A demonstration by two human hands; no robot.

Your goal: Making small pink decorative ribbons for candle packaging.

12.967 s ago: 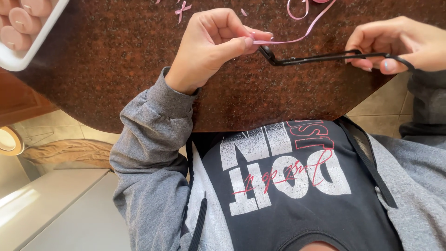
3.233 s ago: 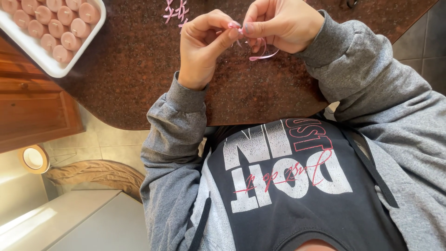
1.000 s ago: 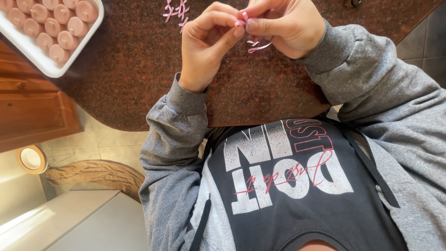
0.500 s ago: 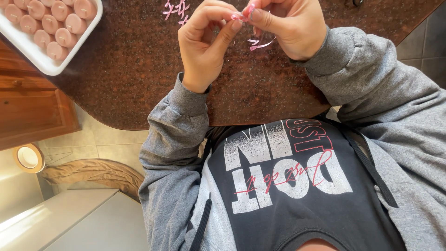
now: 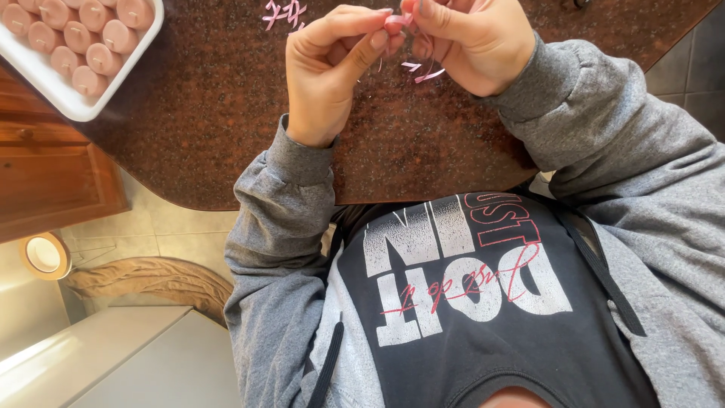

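A dark speckled desk (image 5: 226, 113) carried a white tray (image 5: 53, 83) of pink candles (image 5: 91, 57) at its far left. Above the desk's middle, the left hand (image 5: 332, 64) and right hand (image 5: 468, 41) met, fingers pressed together, pinching a pink ribbon (image 5: 419, 72). Finished bows (image 5: 283, 11) lay just left of the hands.

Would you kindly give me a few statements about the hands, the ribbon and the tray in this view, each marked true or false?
1. Both hands pinch a thin pink ribbon between their fingertips. True.
2. The left hand rests flat on the countertop. False: it is raised, fingers curled at the ribbon.
3. A white tray of pink candles sits at the counter's corner. True.
4. The right hand holds scissors. False: it holds only ribbon.
5. Small pink bows lie on the counter beyond the hands. True.
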